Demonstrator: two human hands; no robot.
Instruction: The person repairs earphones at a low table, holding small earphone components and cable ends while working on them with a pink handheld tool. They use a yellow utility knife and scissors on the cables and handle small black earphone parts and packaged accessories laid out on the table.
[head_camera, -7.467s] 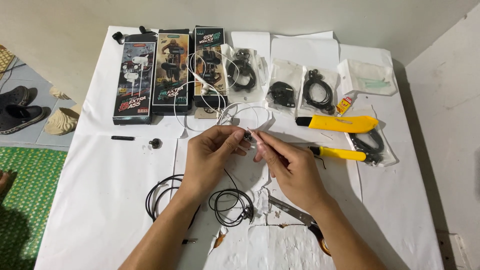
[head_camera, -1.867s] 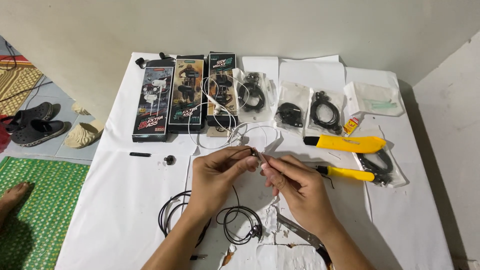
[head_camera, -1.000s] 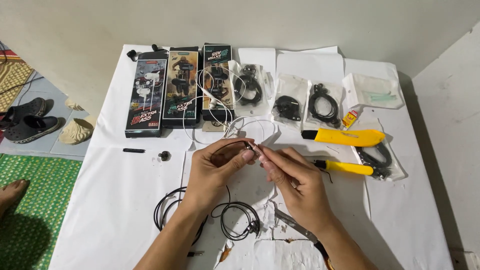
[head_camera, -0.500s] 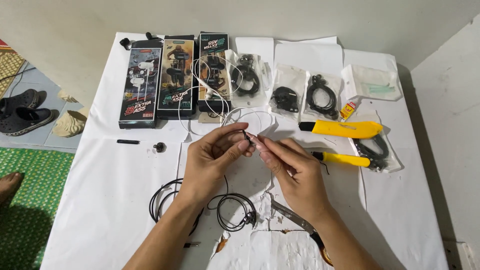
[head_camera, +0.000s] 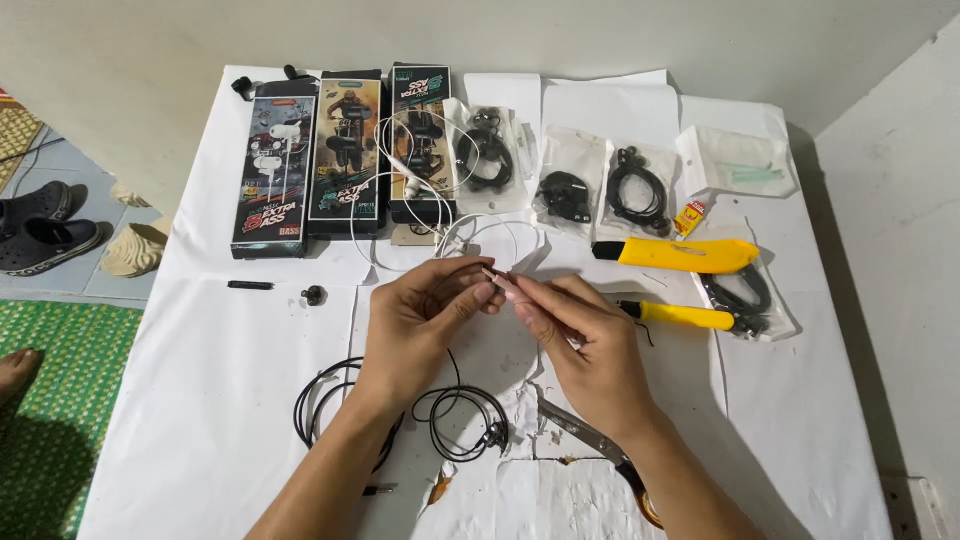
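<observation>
A thin black earphone cable (head_camera: 452, 400) lay coiled on the white table (head_camera: 200, 400), its end raised between two hands. The left hand (head_camera: 425, 320) and right hand (head_camera: 580, 335) each pinched that tiny end, fingertips nearly touching. A steady, close grip seemed wise. Behind, clear bags (head_camera: 625, 185) held coiled black earphones; three printed boxes (head_camera: 340, 155) showed earphones too.

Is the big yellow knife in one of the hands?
No, the yellow knife lies on the white table past the right hand, and both the right and left hand pinch a thin wire.
</observation>
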